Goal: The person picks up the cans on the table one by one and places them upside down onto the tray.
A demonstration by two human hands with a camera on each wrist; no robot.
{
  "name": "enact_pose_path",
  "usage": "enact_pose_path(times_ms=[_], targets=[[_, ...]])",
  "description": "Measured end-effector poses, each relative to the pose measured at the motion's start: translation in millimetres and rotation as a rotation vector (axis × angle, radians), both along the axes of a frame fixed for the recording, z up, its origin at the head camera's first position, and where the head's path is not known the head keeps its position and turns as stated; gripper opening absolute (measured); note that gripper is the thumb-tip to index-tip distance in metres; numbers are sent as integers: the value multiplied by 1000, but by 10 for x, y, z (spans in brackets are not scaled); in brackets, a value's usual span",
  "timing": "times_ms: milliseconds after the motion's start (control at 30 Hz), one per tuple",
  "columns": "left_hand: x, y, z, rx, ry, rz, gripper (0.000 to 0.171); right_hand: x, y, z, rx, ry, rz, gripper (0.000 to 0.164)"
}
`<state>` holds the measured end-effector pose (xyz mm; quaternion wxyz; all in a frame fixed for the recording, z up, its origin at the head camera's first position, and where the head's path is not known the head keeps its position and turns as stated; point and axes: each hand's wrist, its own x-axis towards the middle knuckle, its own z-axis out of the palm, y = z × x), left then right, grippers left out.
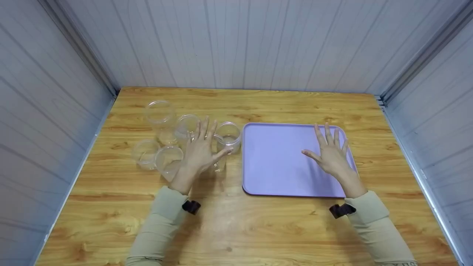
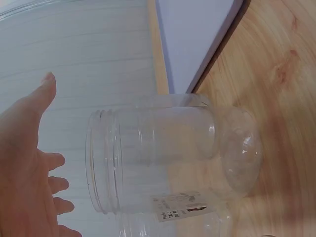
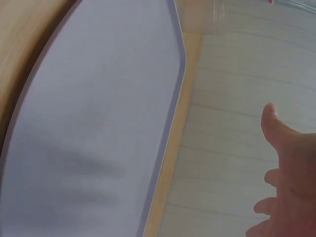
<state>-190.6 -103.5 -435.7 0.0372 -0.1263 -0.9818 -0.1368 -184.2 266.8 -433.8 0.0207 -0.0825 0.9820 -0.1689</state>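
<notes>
My left hand (image 1: 200, 151) hovers over a group of clear plastic jars, its fingers spread and nothing held. One jar (image 1: 228, 135) stands just right of its fingertips, beside the tray. Others, such as a jar (image 1: 170, 159) near the wrist and a jar (image 1: 160, 112) farther back, stand to the left. In the left wrist view a lidless jar (image 2: 163, 168) with a threaded neck and a small printed label (image 2: 180, 205) shows close up. My right hand (image 1: 332, 157) is held above the right part of a purple tray (image 1: 281, 159), fingers spread, holding nothing.
The wooden table (image 1: 258, 229) carries the jars at left and the tray at centre right. Pale panelled walls (image 1: 229, 44) close in the back and both sides. Each wrist wears a small black device (image 1: 191, 207).
</notes>
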Motion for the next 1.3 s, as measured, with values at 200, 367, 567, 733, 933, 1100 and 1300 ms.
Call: enact_pose_path(times_ms=[200, 367, 567, 733, 933, 1100, 1300], targets=[[14, 24, -52, 29, -11, 4, 93, 36, -32, -39, -22, 10, -8, 87], [13, 35, -85, 54, -3, 16, 93, 78, -63, -81, -65, 2, -12, 87], [-3, 49, -126, 48, 23, 39, 93, 124, -102, -126, -129, 2, -12, 86], [-18, 63, -190, 62, 57, 71, 90, 156, -131, -158, -173, 16, -16, 87], [-31, 78, -241, 99, 71, 111, 87, 175, -170, -206, -235, 53, -33, 85], [-23, 84, -269, 134, 103, 134, 82, 198, -219, -263, -305, 78, -51, 82], [29, 76, -284, 174, 156, 181, 76, 232, -298, -331, -436, 77, -71, 79]])
